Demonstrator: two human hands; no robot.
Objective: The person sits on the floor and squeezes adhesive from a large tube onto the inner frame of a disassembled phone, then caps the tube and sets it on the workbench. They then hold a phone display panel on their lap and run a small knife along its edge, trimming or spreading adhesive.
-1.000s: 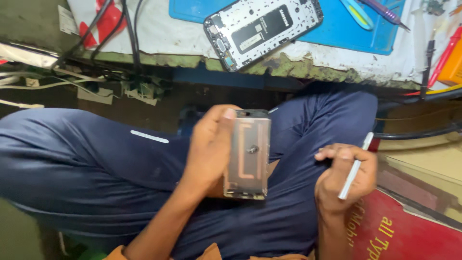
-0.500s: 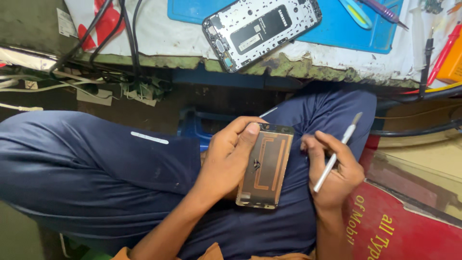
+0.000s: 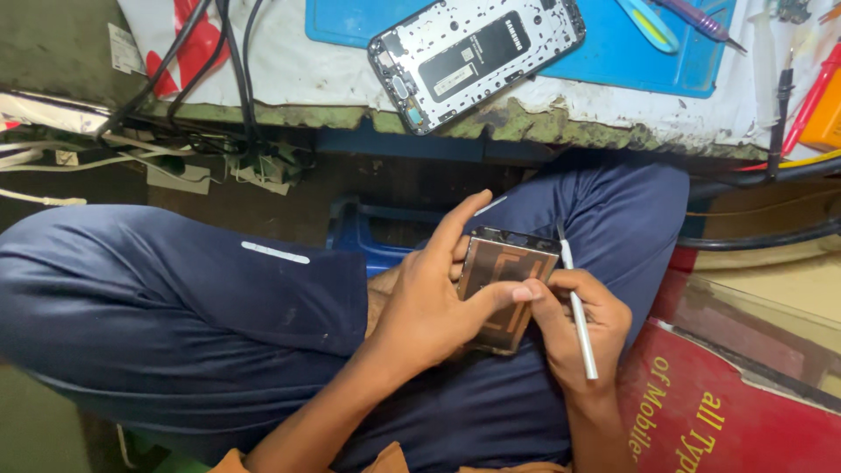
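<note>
Left hand point(image 3: 429, 302) grips the phone back panel point(image 3: 504, 289) over the lap, thumb across its face; right hand point(image 3: 574, 328) holds a white tool point(image 3: 578, 311), fingertips at the panel's right edge. Step, judged: prying or peeling at that edge, needing steady support. An opened phone point(image 3: 477, 57) lies at the bench's point(image 3: 333, 83) front edge.

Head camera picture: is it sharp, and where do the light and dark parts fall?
Head view: sharp on the left hand, right hand and phone back panel; workbench brightly lit above; floor beneath it in shadow; slight sheen on the panel.
</note>
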